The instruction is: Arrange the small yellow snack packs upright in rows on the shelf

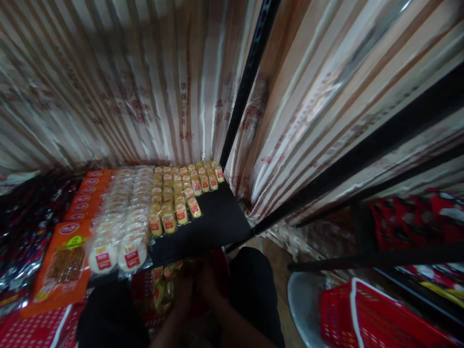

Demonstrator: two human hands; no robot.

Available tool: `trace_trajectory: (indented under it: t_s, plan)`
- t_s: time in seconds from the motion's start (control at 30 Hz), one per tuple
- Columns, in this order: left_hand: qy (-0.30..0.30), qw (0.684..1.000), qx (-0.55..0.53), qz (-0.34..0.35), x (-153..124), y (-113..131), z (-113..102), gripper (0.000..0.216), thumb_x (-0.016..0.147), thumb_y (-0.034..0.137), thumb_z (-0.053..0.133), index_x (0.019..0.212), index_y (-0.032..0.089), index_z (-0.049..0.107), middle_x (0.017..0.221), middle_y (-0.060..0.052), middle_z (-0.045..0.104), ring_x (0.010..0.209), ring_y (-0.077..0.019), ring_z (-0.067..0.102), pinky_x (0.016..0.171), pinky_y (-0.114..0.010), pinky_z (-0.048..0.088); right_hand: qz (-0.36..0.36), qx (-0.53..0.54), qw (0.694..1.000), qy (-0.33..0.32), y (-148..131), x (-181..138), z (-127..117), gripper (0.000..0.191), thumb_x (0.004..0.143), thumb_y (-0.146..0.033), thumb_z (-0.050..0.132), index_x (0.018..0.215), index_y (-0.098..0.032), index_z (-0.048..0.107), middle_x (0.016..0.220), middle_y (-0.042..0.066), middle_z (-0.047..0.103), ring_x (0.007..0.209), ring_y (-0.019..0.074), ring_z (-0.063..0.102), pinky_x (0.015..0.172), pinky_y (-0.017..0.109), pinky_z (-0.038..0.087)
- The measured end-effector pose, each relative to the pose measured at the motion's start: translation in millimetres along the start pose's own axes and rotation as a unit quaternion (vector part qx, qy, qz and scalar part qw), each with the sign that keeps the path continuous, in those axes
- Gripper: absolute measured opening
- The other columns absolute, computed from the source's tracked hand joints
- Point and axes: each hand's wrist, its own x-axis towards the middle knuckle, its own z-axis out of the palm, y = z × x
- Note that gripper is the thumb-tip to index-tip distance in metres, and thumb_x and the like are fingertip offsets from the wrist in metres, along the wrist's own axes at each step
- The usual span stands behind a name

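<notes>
From where I stand, I can't tell in this shadow whether the fingers of the left hand [183,286] and right hand [205,279] are apart or closed on anything; both hands are down at the red basket [222,267] between the knees [251,270], beside loose yellow packets [160,291]. Beyond, on the black shelf [222,212], matching packets [168,222] stand in rows next to round white packs [132,256]; I'd judge the work partway along, the nearer rows shorter, with packets left below.
</notes>
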Motion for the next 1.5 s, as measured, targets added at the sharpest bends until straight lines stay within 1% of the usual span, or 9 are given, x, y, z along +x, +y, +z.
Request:
trace_trajectory:
  t_s: [0.1,0.2,0.37,0.53,0.67,0.87,1.03,1.23,1.5]
  plan:
    - [0.012,1.000,-0.013,-0.015,-14.8,4.6,2.6,0.033,0.076,0.027,0.045,0.101,0.013,0.062,0.111,-0.013,0.064,0.105,-0.0216,0.058,0.094,-0.031,0.042,0.006,0.049,0.999,-0.006,-10.8,-15.2,-11.0,0.026,0.073,-0.025,0.049,0.094,-0.014,0.061,0.098,0.013,0.066,0.092,0.0233,0.062,0.086,0.035,0.045]
    - [0.023,1.000,-0.017,0.002,-28.7,6.5,5.6,0.039,0.074,0.019,0.045,0.110,0.013,0.057,0.119,-0.011,0.060,0.111,-0.0190,0.055,0.096,-0.028,0.041,-0.005,0.087,0.996,0.008,-18.1,-30.1,-24.5,0.028,0.075,-0.029,0.051,0.098,-0.016,0.058,0.099,0.011,0.066,0.092,0.0220,0.062,0.085,0.033,0.046]
    - [0.031,0.995,0.023,0.092,-50.7,15.0,7.7,0.044,0.074,0.015,0.040,0.115,0.010,0.055,0.120,-0.013,0.058,0.112,-0.0194,0.054,0.100,-0.031,0.038,-0.043,0.099,0.993,0.047,-29.8,-45.1,-52.4,0.027,0.080,-0.035,0.049,0.102,-0.020,0.056,0.102,0.008,0.065,0.094,0.0195,0.061,0.084,0.029,0.047]
    - [0.046,0.981,0.031,0.184,-63.1,47.6,9.7,0.043,0.078,0.021,0.035,0.117,0.016,0.053,0.122,-0.009,0.057,0.115,-0.0180,0.050,0.101,-0.031,0.037,-0.113,0.096,0.987,0.065,-41.6,-38.2,-72.8,0.032,0.082,-0.037,0.048,0.108,-0.019,0.055,0.108,0.009,0.063,0.100,0.0201,0.059,0.087,0.031,0.047]
    - [0.034,0.972,0.023,0.229,-57.1,90.3,13.8,0.045,0.082,0.026,0.030,0.119,0.014,0.051,0.120,-0.011,0.054,0.112,-0.0168,0.051,0.099,-0.028,0.038,-0.119,0.096,0.980,0.126,-54.1,-12.5,-83.1,0.037,0.080,-0.036,0.049,0.112,-0.018,0.052,0.110,0.010,0.062,0.100,0.0210,0.059,0.087,0.032,0.048]
    - [-0.031,0.974,0.044,0.219,-34.8,148.0,26.2,0.047,0.085,0.031,0.029,0.126,0.015,0.044,0.117,-0.010,0.053,0.108,-0.0146,0.053,0.096,-0.023,0.037,-0.143,0.065,0.974,0.162,-70.6,40.7,-97.3,0.034,0.078,-0.031,0.050,0.110,-0.019,0.054,0.106,0.009,0.063,0.094,0.0212,0.060,0.083,0.035,0.049]
    - [-0.034,0.972,0.069,0.221,-8.2,175.8,42.5,0.049,0.086,0.029,0.028,0.129,0.011,0.041,0.122,-0.012,0.051,0.114,-0.0150,0.048,0.101,-0.023,0.031,-0.188,0.045,0.961,0.199,-76.3,79.1,-101.4,0.037,0.075,-0.024,0.048,0.110,-0.018,0.054,0.106,0.009,0.060,0.098,0.0209,0.055,0.089,0.037,0.045]
    - [-0.020,0.964,0.091,0.247,26.2,208.2,63.6,0.045,0.085,0.026,0.030,0.124,0.010,0.047,0.123,-0.013,0.053,0.115,-0.0162,0.048,0.102,-0.026,0.031,-0.175,0.008,0.952,0.251,-80.4,129.5,-101.8,0.037,0.079,-0.026,0.038,0.111,-0.017,0.054,0.105,0.011,0.059,0.101,0.0218,0.052,0.091,0.038,0.042]
    - [-0.040,0.963,0.092,0.250,69.5,244.9,86.5,0.042,0.084,0.022,0.034,0.119,0.008,0.051,0.130,-0.013,0.051,0.120,-0.0163,0.046,0.107,-0.027,0.027,-0.194,-0.001,0.938,0.288,-84.7,193.9,-97.8,0.046,0.080,-0.024,0.035,0.124,-0.013,0.043,0.122,0.014,0.053,0.114,0.0207,0.048,0.099,0.038,0.035]
